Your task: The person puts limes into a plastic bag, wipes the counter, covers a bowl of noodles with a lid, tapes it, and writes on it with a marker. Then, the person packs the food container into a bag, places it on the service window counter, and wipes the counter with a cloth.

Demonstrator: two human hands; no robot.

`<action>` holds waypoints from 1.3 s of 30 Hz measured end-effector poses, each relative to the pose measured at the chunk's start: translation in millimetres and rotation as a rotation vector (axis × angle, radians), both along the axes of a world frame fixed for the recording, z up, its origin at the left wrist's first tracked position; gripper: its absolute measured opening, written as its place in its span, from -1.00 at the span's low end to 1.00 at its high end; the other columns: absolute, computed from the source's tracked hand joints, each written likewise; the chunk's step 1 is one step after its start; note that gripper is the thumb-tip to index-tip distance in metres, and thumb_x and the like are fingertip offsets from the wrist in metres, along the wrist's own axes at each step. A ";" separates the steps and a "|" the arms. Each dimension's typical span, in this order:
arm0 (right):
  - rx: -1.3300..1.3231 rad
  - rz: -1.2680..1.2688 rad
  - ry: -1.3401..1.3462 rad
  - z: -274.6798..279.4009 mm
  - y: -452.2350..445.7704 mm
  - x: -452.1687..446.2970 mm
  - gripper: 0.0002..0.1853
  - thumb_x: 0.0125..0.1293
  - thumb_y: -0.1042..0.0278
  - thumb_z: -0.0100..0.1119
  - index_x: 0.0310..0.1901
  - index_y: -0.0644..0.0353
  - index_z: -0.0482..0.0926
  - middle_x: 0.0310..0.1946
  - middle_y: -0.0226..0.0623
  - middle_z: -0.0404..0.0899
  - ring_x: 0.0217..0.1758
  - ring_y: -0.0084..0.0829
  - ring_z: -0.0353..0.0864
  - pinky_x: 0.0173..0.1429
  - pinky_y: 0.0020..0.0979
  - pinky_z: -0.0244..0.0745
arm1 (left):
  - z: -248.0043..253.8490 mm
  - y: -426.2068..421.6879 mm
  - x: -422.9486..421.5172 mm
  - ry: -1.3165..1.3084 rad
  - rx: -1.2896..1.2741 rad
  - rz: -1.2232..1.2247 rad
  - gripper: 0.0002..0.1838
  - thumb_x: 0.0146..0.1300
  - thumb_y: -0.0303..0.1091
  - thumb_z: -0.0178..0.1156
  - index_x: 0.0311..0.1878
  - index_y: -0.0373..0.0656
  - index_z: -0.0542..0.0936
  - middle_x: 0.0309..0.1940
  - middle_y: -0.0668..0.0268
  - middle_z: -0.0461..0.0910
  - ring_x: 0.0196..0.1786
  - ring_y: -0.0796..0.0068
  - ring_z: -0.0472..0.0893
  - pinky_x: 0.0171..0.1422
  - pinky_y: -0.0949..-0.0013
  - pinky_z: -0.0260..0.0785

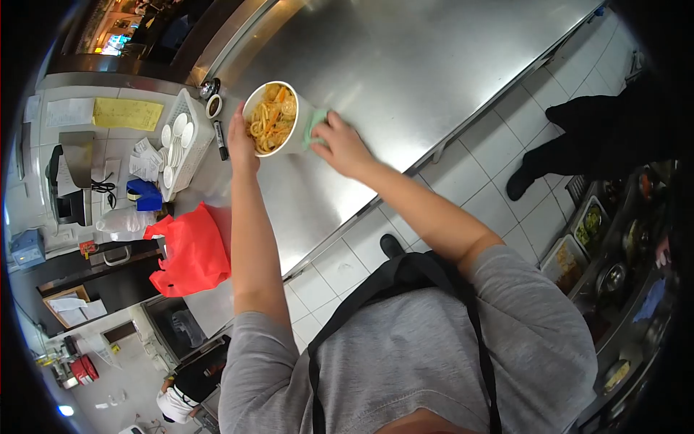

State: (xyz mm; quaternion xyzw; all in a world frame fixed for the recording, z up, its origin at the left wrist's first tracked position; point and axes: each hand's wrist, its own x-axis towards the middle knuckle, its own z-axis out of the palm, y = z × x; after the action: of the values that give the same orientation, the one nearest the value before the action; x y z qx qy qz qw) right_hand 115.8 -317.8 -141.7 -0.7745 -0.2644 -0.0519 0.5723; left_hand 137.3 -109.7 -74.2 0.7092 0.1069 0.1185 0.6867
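A white takeaway bowl of noodles (272, 120) with orange strips and other pieces is at the far side of my reach, over the steel counter (405, 79). My left hand (241, 137) cups the bowl's left side, with the thumb hidden. On the right side of the bowl, my right hand (341, 147) grips a pale green cloth (315, 129) by its bunched edge. The cloth is close to the bowl's outer wall; I cannot tell whether it touches.
A red carrier bag (191, 252) stands on the counter at left. Beyond it are a white basket of spoons (183, 141), a small sauce cup (214, 106), a black marker (220, 140) and a call bell (210, 88). Another person's dark-clothed legs (578, 145) are at right, near food trays (593, 223).
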 end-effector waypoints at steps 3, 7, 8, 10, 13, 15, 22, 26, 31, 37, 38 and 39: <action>-0.003 -0.172 0.050 5.7 17.3 6.4 -0.83 0.17 0.35 0.03 -0.23 0.19 0.40 -0.13 -0.12 0.33 -0.04 -0.12 0.39 0.03 -0.28 0.33 | -2.5 7.2 -2.9 0.032 0.010 0.039 -0.55 0.40 -0.18 -0.25 0.20 -0.29 0.28 0.11 0.16 0.37 0.10 0.40 0.42 0.17 0.39 0.28; 0.382 -0.304 -0.070 34.7 42.4 23.2 -0.88 0.20 0.44 -0.05 -0.24 0.25 0.36 -0.15 -0.11 0.32 -0.08 -0.08 0.36 0.03 -0.23 0.27 | -5.9 4.6 -2.9 -0.003 0.008 0.031 -0.59 0.41 -0.23 -0.24 0.17 -0.30 0.32 0.04 0.17 0.42 0.03 0.44 0.47 0.07 0.41 0.36; 0.423 -0.360 -0.236 37.6 47.7 21.4 -0.89 0.22 0.45 -0.07 -0.24 0.28 0.36 -0.16 -0.13 0.31 -0.11 -0.12 0.37 0.00 -0.26 0.28 | -6.7 3.4 -2.9 0.004 -0.035 0.047 -0.60 0.41 -0.24 -0.24 0.16 -0.30 0.32 0.02 0.18 0.44 0.00 0.45 0.48 0.05 0.40 0.38; 0.414 -0.423 -0.238 13.3 51.7 18.9 -0.88 0.23 0.44 -0.07 -0.24 0.29 0.34 -0.14 -0.11 0.31 -0.11 -0.11 0.35 -0.02 -0.25 0.27 | -4.9 4.2 -5.4 0.008 -0.042 0.054 -0.60 0.41 -0.24 -0.24 0.15 -0.31 0.33 0.00 0.18 0.45 -0.01 0.45 0.49 0.04 0.41 0.38; 0.092 -0.365 0.054 -1.8 49.2 20.1 -0.89 0.15 0.48 -0.02 -0.28 0.25 0.35 -0.20 -0.02 0.29 -0.12 -0.09 0.30 0.00 -0.20 0.27 | -8.5 3.4 -8.0 -0.021 -0.068 0.098 -0.61 0.41 -0.25 -0.25 0.12 -0.31 0.35 -0.03 0.18 0.47 -0.04 0.44 0.50 0.04 0.41 0.38; 0.159 -0.409 0.053 -4.5 62.3 -11.9 -0.90 0.19 0.46 -0.03 -0.28 0.25 0.35 -0.20 -0.04 0.28 -0.08 -0.12 0.29 0.00 -0.23 0.26 | -9.3 3.1 -10.2 -0.057 -0.089 0.128 -0.62 0.41 -0.26 -0.26 0.11 -0.32 0.36 -0.04 0.17 0.47 -0.04 0.43 0.51 0.03 0.40 0.38; 0.359 -0.627 0.139 -7.3 93.4 -32.1 -0.85 0.28 0.35 -0.10 -0.28 0.26 0.37 -0.21 -0.05 0.28 -0.08 -0.13 0.27 0.06 -0.25 0.22 | -10.6 -2.0 -16.8 -0.030 0.055 0.226 -0.64 0.40 -0.29 -0.24 0.07 -0.34 0.38 -0.09 0.17 0.49 -0.08 0.41 0.52 -0.02 0.41 0.39; 0.272 -0.714 0.099 -9.3 67.4 35.2 -0.83 0.25 0.34 -0.05 -0.26 0.27 0.42 -0.19 -0.04 0.33 -0.17 -0.13 0.37 -0.04 -0.23 0.30 | -55.1 12.2 -17.3 0.016 0.078 0.198 -0.64 0.39 -0.30 -0.22 0.07 -0.36 0.37 -0.14 0.17 0.51 -0.09 0.40 0.52 -0.05 0.42 0.38; 0.280 -0.570 0.138 19.5 51.5 59.7 -0.81 0.26 0.30 -0.06 -0.26 0.23 0.47 -0.22 -0.08 0.39 -0.15 -0.11 0.42 -0.02 -0.23 0.32 | -33.0 3.3 -30.3 0.034 -0.094 0.346 -0.48 0.33 0.00 -0.21 0.23 -0.12 0.25 0.15 0.25 0.32 0.17 0.26 0.33 0.12 0.17 0.18; -0.022 -0.421 0.153 -6.1 79.8 74.9 -0.73 0.23 0.29 -0.08 -0.09 0.17 0.48 -0.02 -0.10 0.43 0.00 -0.06 0.42 0.06 -0.20 0.34 | -15.4 31.5 -2.4 0.213 -0.184 0.171 -0.47 0.31 0.00 -0.23 0.25 -0.09 0.18 0.18 0.29 0.28 0.18 0.31 0.32 0.04 0.04 0.30; -0.020 -0.420 0.149 -7.6 73.8 76.7 -0.73 0.23 0.29 -0.08 -0.09 0.17 0.48 -0.02 -0.10 0.43 0.00 -0.06 0.42 0.06 -0.20 0.34 | -17.7 38.9 -1.6 0.210 -0.155 0.144 -0.48 0.31 0.00 -0.24 0.23 -0.10 0.19 0.15 0.27 0.30 0.15 0.32 0.35 0.03 0.02 0.32; -0.254 -0.245 0.094 -3.2 68.4 77.4 -0.72 0.23 0.29 -0.09 -0.07 0.15 0.48 -0.04 -0.08 0.43 -0.01 -0.04 0.42 0.06 -0.19 0.34 | -17.4 47.7 -1.5 0.207 -0.155 0.147 -0.48 0.31 0.00 -0.24 0.23 -0.10 0.19 0.15 0.27 0.30 0.15 0.32 0.35 0.03 0.02 0.32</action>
State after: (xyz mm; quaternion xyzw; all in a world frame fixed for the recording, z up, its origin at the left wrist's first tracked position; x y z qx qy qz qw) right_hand 193.2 -249.4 -144.9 -0.8684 -0.1457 -0.0512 0.4712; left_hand 135.8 -61.9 -91.6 0.6525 0.2376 0.0864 0.7143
